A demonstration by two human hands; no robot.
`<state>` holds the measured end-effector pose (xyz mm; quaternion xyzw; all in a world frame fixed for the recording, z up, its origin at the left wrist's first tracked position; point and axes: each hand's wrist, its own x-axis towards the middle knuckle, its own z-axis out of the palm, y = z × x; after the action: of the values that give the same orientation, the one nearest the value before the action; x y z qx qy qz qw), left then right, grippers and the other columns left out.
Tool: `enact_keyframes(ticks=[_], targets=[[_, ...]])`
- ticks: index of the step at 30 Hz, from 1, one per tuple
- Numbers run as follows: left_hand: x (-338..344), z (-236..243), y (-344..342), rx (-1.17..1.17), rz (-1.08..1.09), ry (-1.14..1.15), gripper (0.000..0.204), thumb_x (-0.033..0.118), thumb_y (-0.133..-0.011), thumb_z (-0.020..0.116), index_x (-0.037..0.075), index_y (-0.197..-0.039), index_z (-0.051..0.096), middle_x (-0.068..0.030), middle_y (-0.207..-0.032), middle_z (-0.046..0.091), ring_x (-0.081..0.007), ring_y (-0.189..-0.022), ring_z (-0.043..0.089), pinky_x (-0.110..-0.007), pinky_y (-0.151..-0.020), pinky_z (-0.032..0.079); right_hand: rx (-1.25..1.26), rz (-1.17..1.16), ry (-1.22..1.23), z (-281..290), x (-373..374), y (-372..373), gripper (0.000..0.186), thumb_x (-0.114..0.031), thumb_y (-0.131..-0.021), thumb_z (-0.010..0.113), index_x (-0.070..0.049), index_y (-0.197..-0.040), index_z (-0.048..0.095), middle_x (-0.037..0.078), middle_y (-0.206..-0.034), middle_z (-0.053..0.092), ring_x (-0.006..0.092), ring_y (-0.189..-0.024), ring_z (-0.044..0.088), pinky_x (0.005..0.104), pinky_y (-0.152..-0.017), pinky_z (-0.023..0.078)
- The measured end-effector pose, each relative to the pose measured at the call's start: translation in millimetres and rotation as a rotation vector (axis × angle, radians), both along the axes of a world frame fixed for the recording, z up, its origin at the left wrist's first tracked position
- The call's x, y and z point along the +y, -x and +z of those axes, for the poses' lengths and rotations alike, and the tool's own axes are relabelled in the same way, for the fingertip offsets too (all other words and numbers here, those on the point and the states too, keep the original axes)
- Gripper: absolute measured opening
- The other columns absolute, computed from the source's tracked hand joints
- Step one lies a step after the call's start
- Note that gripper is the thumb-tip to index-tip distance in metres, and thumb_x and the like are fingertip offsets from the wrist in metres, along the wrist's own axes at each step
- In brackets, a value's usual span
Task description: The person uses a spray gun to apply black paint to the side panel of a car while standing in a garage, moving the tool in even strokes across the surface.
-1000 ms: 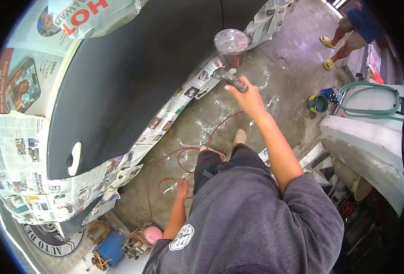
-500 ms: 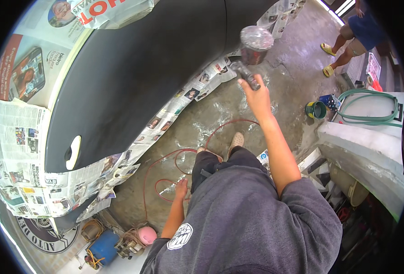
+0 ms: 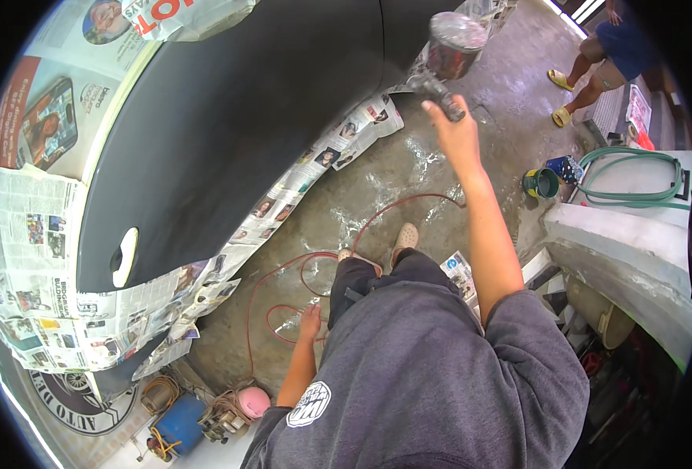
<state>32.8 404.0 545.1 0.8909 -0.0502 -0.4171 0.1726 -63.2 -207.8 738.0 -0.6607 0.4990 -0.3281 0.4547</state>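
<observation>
My right hand (image 3: pixel 459 137) is closed round the grip of a spray gun (image 3: pixel 437 98), held out at arm's length to the upper right. A clear cup (image 3: pixel 455 48) with reddish contents and a shiny lid is on the gun. The gun's front is blurred and near the lower edge of a matte black car door panel (image 3: pixel 229 133). A pale door handle recess (image 3: pixel 125 258) shows at the panel's near left end. Newspaper masking (image 3: pixel 283 195) runs along the panel's lower edge. My left hand (image 3: pixel 310 322) hangs by my left thigh, fingers loosely extended, holding nothing I can see.
A red hose (image 3: pixel 254 328) loops over the concrete floor (image 3: pixel 408 180) around my feet. A blue tank compressor (image 3: pixel 178 422) stands at lower left. To the right are a green bucket (image 3: pixel 541 184), a coiled green hose (image 3: pixel 635 184) and a ledge (image 3: pixel 620 234). Another person's legs (image 3: pixel 596 82) show at upper right.
My right hand and the spray gun have moved right and slightly farther away, along the panel's lower edge. My left hand stays by my thigh.
</observation>
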Motion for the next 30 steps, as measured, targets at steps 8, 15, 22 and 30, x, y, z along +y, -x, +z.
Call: enact_keyframes(ticks=[8,15,22,30], targets=[[18,-9,6,0.002,-0.034,-0.001,0.064,0.048,-0.103,0.052,-0.004,-0.138,0.061,-0.0275,-0.141,0.061,-0.0406,-0.135,0.055,-0.045,-0.115,0.041,0.021,-0.057,-0.01,17,17,-7,0.048,-0.041,-0.091,0.079,-0.004,-0.117,0.065,0.018,-0.086,0.073,0.0309,-0.082,0.07,0.0414,-0.08,0.053],[14,-7,5,-0.003,-0.048,0.021,0.065,0.049,-0.103,0.05,-0.005,-0.137,0.061,-0.0279,-0.142,0.06,-0.042,-0.136,0.053,-0.045,-0.116,0.039,-0.136,0.37,-0.318,26,91,-14,0.045,-0.037,-0.092,0.078,-0.007,-0.125,0.068,0.004,-0.074,0.066,0.0092,-0.053,0.055,0.0301,-0.054,0.045],[-4,15,2,-0.102,-0.03,0.187,0.045,0.041,-0.1,0.061,-0.001,-0.115,0.071,-0.0227,-0.11,0.074,-0.0379,-0.105,0.069,-0.043,-0.093,0.052,-0.138,0.205,-0.181,14,128,-38,0.046,-0.035,-0.093,0.078,-0.005,-0.125,0.066,0.004,-0.072,0.065,0.0106,-0.057,0.056,0.0316,-0.057,0.047],[-163,121,-31,0.207,-0.045,0.69,0.019,0.02,-0.098,0.07,0.003,-0.106,0.065,-0.0006,-0.093,0.066,-0.0109,-0.088,0.062,-0.028,-0.08,0.05,-0.131,0.254,-0.183,19,195,-75,0.043,-0.035,-0.094,0.079,-0.005,-0.12,0.064,0.011,-0.085,0.071,0.0201,-0.078,0.065,0.0376,-0.074,0.052]])
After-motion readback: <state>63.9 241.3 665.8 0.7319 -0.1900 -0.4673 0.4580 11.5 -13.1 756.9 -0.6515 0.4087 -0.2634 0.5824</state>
